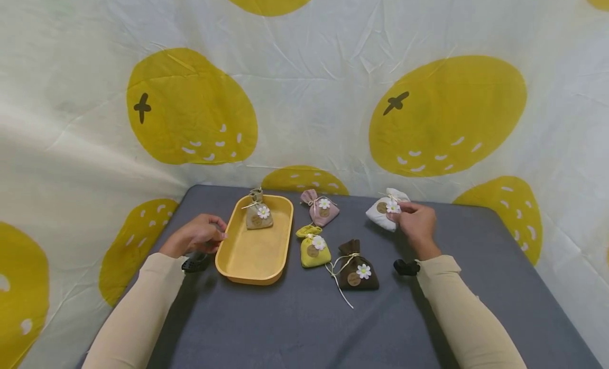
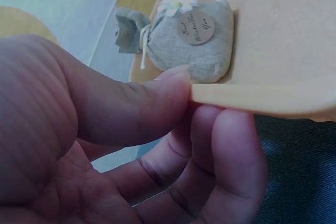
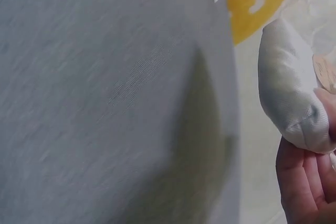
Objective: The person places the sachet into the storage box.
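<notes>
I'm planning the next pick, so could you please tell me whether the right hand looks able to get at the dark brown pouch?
Probably not just yet: the right hand holds the white pouch. Otherwise the way looks free: nothing stands between that hand and the dark brown pouch.

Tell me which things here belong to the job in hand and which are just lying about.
In the job:
yellow rectangular tray, rim pinched by the left hand
white cloth pouch, held in the right hand
beige cloth pouch, in the tray

Lying untouched, though possibly part of it too:
pink cloth pouch
yellow cloth pouch
dark brown cloth pouch
</notes>
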Action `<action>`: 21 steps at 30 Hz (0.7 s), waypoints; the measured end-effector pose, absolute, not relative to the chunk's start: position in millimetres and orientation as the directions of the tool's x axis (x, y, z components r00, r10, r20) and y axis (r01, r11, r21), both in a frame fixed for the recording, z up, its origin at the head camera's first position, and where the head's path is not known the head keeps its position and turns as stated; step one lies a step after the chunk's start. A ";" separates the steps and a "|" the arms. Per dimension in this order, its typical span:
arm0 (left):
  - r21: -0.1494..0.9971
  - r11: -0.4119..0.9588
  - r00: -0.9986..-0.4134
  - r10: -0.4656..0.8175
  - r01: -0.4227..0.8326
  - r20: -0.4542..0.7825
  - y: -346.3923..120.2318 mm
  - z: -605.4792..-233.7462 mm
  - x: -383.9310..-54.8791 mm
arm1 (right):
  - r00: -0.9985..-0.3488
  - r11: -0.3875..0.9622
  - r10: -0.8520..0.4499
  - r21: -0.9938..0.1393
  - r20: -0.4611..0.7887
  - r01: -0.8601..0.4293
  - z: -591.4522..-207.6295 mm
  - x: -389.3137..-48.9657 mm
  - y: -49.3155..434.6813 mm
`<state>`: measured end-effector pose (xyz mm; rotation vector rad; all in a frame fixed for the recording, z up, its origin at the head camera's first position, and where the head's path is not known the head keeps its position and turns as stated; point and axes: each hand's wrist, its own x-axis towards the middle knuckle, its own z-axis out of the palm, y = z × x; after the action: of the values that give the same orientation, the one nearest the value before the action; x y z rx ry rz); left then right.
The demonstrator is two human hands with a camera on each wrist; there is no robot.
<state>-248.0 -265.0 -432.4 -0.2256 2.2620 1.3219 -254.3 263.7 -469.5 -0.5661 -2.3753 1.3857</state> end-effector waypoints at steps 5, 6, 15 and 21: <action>0.763 0.518 -0.856 0.106 -0.387 -0.505 -263.4 -432.4 -247.6 | -0.875 0.407 0.477 -0.903 0.085 0.134 -457.9 -256.9 253.9; 0.762 0.519 -0.855 0.105 -0.388 -0.507 -262.9 -432.1 -247.6 | -0.876 0.401 0.473 -0.908 0.091 0.122 -455.7 -257.5 251.9; 0.766 0.517 -0.861 0.104 -0.381 -0.498 -263.2 -432.3 -248.5 | -0.886 0.331 0.430 -0.943 0.175 -0.026 -436.6 -258.6 224.0; 0.773 0.513 -0.865 0.109 -0.373 -0.490 -265.3 -434.8 -246.0 | -0.890 0.284 0.393 -0.951 0.232 -0.123 -429.6 -259.0 206.2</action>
<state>-246.0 -265.3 -434.8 -0.2155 2.2729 1.3270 -259.0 206.2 -429.6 -0.2429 -2.1351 1.6388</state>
